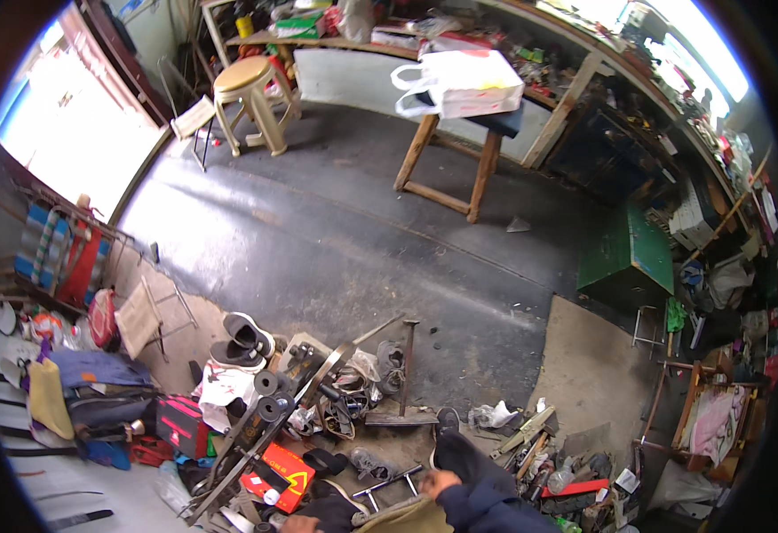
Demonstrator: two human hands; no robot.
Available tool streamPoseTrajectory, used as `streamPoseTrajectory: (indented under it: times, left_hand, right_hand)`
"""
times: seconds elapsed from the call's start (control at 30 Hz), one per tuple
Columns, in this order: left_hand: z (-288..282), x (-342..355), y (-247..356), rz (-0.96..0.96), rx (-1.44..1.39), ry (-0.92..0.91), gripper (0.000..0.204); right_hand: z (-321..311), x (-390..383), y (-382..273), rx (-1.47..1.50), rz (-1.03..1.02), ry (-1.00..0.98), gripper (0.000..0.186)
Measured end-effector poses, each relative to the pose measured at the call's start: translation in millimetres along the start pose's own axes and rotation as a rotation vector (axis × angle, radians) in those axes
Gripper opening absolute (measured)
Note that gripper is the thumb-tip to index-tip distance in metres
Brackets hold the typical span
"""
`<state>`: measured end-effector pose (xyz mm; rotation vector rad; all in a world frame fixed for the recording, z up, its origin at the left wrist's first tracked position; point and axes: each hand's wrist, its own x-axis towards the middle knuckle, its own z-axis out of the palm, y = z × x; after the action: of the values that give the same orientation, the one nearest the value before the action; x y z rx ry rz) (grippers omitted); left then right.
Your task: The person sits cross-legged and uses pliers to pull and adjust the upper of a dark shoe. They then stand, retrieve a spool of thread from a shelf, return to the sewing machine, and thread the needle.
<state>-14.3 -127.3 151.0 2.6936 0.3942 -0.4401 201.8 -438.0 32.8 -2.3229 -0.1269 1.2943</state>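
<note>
Head view, right hand (440, 482) curled at khaki cloth (407, 519), left hand (301, 525) cropped, grips unclear

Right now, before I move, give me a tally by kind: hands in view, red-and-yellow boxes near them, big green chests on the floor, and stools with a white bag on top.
Hands: 2 (left hand, right hand)
Red-and-yellow box: 1
Green chest: 1
Bag-topped stool: 1
Total: 5

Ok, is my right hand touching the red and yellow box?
Apart: the head view shows a grey shoe in the gap between the right hand and the red and yellow box.
</note>
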Motion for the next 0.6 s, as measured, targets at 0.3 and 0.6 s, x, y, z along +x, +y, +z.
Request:
streamPoseTrajectory:
  times: [0.3, 0.6]
  left_hand:
    - [-88, 56, 180, 0.161, -0.202, -0.697, 0.026]
    - [-192, 193, 341, 0.337, -0.188, -0.467, 0.033]
  right_hand:
    - [-85, -142, 36, 0.433, -0.056, -0.277, 0.046]
    - [-295, -213, 84, 0.659, 0.190, -0.044, 0.042]
